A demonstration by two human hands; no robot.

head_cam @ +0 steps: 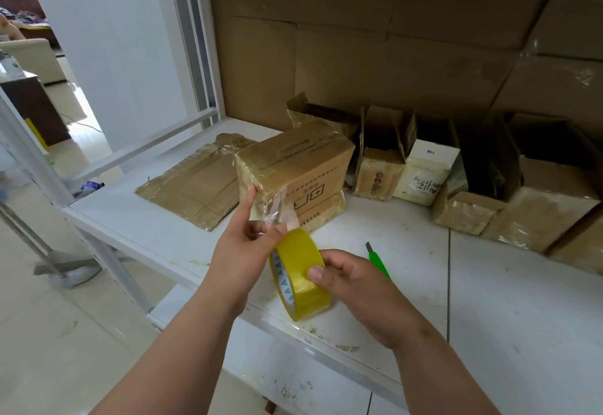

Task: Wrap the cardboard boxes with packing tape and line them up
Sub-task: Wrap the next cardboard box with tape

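A cardboard box [303,166] wrapped in clear tape stands on the white shelf [489,300]. A strip of tape [280,209] runs from its near corner down to a yellow tape roll [300,279]. My left hand [243,245] pinches that strip with thumb and fingers, while its index finger points up against the box's corner. My right hand [349,279] grips the roll from the right, thumb on its outer face.
A green utility knife [378,259] lies just right of the roll. A flattened taped cardboard sheet [192,183] lies left of the box. Several smaller taped boxes [424,173] stand along the back, against a cardboard wall. The shelf's front edge is near my wrists.
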